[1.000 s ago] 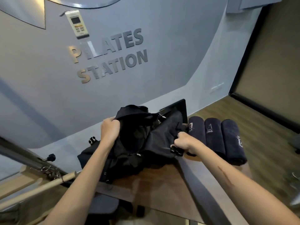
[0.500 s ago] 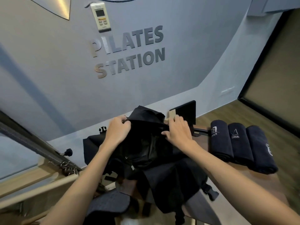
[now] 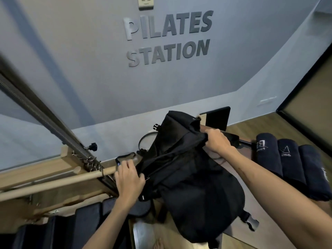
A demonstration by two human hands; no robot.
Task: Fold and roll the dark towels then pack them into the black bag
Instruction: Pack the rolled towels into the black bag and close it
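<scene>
The black bag (image 3: 190, 186) lies on a wooden surface (image 3: 231, 234), its top flap raised toward the wall. My right hand (image 3: 218, 141) grips the bag's upper fabric edge at the right. My left hand (image 3: 129, 178) is at the bag's left side, thumb on the fabric near a strap, fingers spread. Three rolled dark navy towels (image 3: 291, 162) with white embroidered logos lie side by side to the right of the bag.
A black tablet-like panel (image 3: 217, 118) stands behind the bag by the grey wall. To the left is a pilates frame with a metal spring (image 3: 36, 114) and a wooden bar (image 3: 53, 184). Dark padded blocks (image 3: 86, 221) sit at the lower left.
The bag has been swung round and now hangs toward me over the surface's edge. My left hand dropped from the top of the bag to its left side; my right hand keeps the upper edge.
</scene>
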